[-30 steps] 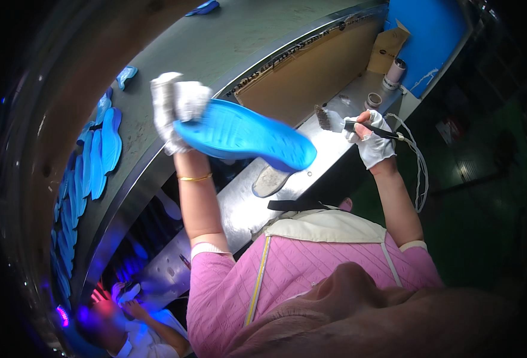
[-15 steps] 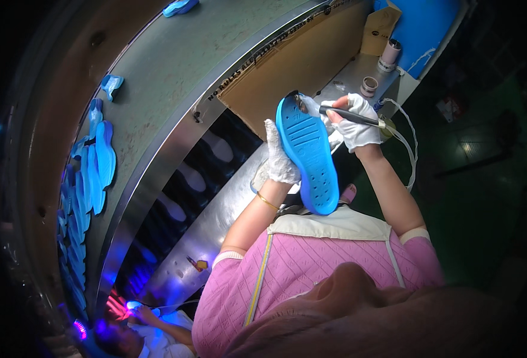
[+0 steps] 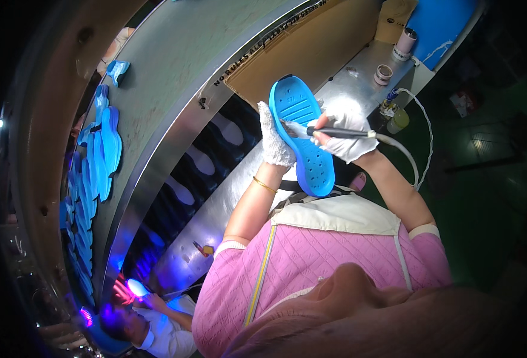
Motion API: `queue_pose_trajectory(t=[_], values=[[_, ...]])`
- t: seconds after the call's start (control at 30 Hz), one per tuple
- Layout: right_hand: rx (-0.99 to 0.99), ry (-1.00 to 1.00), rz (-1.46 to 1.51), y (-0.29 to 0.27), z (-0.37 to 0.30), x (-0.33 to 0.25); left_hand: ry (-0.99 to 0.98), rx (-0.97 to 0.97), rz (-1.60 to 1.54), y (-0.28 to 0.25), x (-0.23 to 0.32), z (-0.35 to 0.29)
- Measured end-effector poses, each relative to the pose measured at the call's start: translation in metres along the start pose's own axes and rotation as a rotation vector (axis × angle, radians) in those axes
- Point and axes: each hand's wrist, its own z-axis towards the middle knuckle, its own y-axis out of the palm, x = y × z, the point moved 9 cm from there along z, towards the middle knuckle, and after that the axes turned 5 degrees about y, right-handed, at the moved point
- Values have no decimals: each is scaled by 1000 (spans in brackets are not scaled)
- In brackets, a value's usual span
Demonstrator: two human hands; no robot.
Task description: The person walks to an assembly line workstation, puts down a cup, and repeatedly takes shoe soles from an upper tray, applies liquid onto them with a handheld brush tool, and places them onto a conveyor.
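A blue shoe sole is held tilted in front of my chest, its inner face with grooves and small holes turned up. My left hand, in a white fingerless-type glove, grips it along the left edge. My right hand, also gloved with bare fingertips showing, is closed round a black-handled brush. A pale hose trails from the handle's rear end. The whitish bristles touch the sole's middle, close to its left rim. Fingers under the sole are hidden.
A curved conveyor belt on the left carries several blue soles. Pale insoles lie in a dark rack below it. Cardboard, a tape roll and a pink cup stand beyond. A co-worker sits lower left.
The brush has moved from the sole's far end down to its middle, near the left rim. The sole is slightly higher in the picture. The whole view has shifted a little.
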Motion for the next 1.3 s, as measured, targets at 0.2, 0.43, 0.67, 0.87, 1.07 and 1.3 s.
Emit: queue_pose_trajectory(t=[0.2,0.43,0.67,0.87,1.07,1.3], values=[[-90,-91,-61,11,-14,-13,-29,-38,97,5,7,-4],[-98,-78,26,1,-26,11,-151,2,332,-45,-28,-36],[-79,62,187,6,-15,21,52,26,14,-30,-3,-4],[-100,262,286,17,-13,19,245,-252,-257,-5,38,5],[-201,115,313,25,-18,2,370,-511,-375,18,67,7],[-175,-33,-72,25,-16,0,282,-623,-134,27,69,0]])
